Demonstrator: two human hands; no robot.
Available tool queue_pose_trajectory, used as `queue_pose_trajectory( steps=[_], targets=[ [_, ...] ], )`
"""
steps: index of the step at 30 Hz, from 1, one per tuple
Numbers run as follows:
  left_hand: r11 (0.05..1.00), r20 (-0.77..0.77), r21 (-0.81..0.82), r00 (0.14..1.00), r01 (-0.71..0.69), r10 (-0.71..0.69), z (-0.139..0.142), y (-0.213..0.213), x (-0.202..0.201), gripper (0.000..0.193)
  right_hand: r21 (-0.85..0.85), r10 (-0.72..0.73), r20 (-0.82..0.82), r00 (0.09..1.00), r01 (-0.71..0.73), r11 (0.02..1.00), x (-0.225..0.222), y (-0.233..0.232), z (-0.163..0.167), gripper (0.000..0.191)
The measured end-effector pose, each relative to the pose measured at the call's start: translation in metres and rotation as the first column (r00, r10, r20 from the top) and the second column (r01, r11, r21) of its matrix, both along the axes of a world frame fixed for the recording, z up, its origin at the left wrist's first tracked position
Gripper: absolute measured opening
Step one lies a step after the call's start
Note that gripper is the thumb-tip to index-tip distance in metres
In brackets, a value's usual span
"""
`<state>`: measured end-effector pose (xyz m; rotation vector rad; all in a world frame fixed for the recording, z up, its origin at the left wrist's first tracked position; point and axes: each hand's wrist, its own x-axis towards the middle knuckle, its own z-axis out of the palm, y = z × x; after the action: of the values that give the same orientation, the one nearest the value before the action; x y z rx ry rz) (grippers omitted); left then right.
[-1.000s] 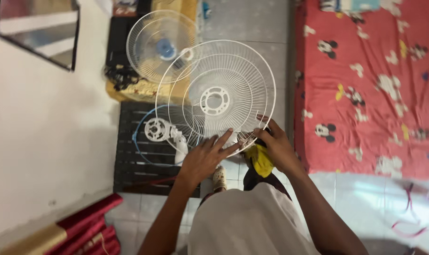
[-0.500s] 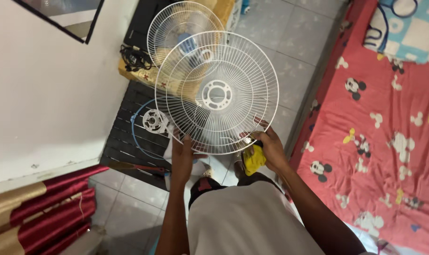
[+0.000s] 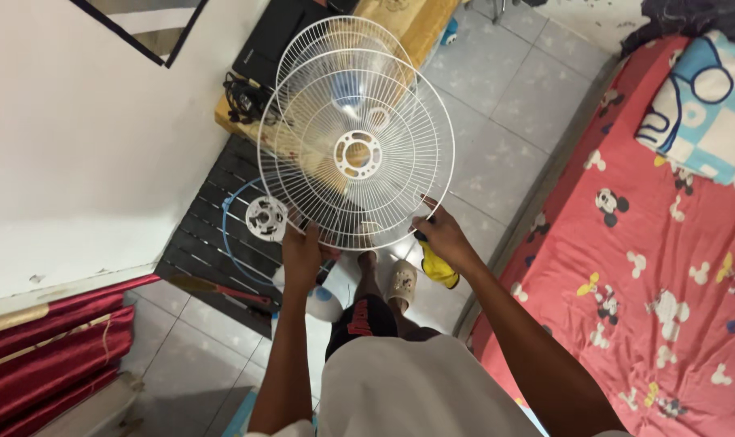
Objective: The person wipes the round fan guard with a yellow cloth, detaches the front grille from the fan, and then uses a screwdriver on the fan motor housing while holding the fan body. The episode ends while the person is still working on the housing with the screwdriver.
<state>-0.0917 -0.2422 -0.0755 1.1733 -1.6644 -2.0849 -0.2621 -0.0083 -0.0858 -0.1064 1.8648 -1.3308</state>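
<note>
Hands, my left hand [image 3: 302,252] and right hand [image 3: 442,235], clamp the white fan grille [image 3: 356,150] by its near rim, raising it flat above the black slatted bench [image 3: 213,235].

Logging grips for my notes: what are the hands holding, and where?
Both hands, left and right, hold the white wire fan guard by its lower rim.
</note>
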Motion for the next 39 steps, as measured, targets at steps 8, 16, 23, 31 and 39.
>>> queue_pose_trajectory(
  steps=[8,16,23,31,39],
  targets=[
    [0.98,-0.073,0.193,0.996,-0.039,0.054,-0.073,-0.087,-0.098,0.04,-0.015,-0.21,0.06,0.976,0.211,0.977,-0.088,-0.099,-0.052,0.061],
    [0.98,0.04,0.189,0.998,-0.063,0.057,-0.119,-0.141,-0.171,0.056,0.073,-0.274,0.115,0.955,0.267,0.961,-0.155,-0.167,-0.083,0.066],
    [0.986,0.054,0.164,0.998,-0.035,0.026,-0.136,-0.152,-0.189,0.059,0.077,-0.338,0.192,0.921,0.329,0.941,-0.175,-0.185,-0.101,0.065],
    [0.972,0.065,0.227,0.997,-0.059,0.046,-0.153,-0.147,-0.19,0.061,0.108,-0.307,0.159,0.939,0.292,0.95,-0.174,-0.176,-0.113,0.064],
    [0.985,0.23,0.12,0.969,-0.123,0.093,-0.143,-0.126,-0.163,0.084,0.055,-0.254,0.147,0.956,0.248,0.967,-0.142,-0.146,-0.115,0.067]
  ],
)
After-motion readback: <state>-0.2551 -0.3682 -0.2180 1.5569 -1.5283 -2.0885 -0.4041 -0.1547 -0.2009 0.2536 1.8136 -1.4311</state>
